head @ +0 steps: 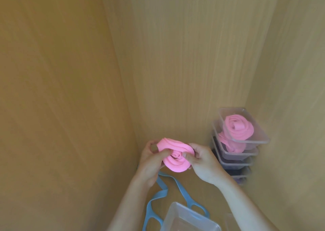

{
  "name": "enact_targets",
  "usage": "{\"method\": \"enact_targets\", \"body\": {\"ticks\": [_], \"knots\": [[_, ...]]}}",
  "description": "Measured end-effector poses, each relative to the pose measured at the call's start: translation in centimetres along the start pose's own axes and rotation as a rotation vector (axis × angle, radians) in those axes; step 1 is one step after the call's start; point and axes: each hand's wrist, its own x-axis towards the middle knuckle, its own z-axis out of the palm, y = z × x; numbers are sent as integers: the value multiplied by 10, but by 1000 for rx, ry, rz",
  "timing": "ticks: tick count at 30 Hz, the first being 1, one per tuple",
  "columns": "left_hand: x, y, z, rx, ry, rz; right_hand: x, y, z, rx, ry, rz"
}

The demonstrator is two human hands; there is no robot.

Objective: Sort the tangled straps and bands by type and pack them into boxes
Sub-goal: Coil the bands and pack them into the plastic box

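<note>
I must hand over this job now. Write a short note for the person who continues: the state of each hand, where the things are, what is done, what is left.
Left hand and right hand: both grip the rolled pink elastic band.
Stack of clear plastic boxes, right corner: the top two hold pink rolls; the lower contents are dark and unclear.
Loose blue strap lies unrolled beside the open clear box, which looks empty.
Done: at least two pink rolls packed.
Left: box this pink roll, probably then roll and box the blue strap.
</note>
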Motion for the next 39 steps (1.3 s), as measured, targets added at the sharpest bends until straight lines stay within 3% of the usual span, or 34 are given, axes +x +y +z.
{"method": "enact_targets", "body": {"ticks": [4,9,16,22,28,35,39], "knots": [[-2,1,-6,-137,-146,-27,-2,5,4,22,8,-23],[-7,-5,-11,-131,-317,-31,-4,9,7,41,9,-31],[-16,-19,-6,-110,-413,-125,-10,16,9,207,16,70],[-22,-37,-1,-121,-374,-177,-24,27,13,332,188,93],[-28,-59,8,0,-174,-191,-49,43,22,381,327,145],[-39,-80,9,166,-45,-168,-75,54,34,413,255,262],[-48,-90,-1,94,-101,-201,-87,64,29,472,234,364]]}}
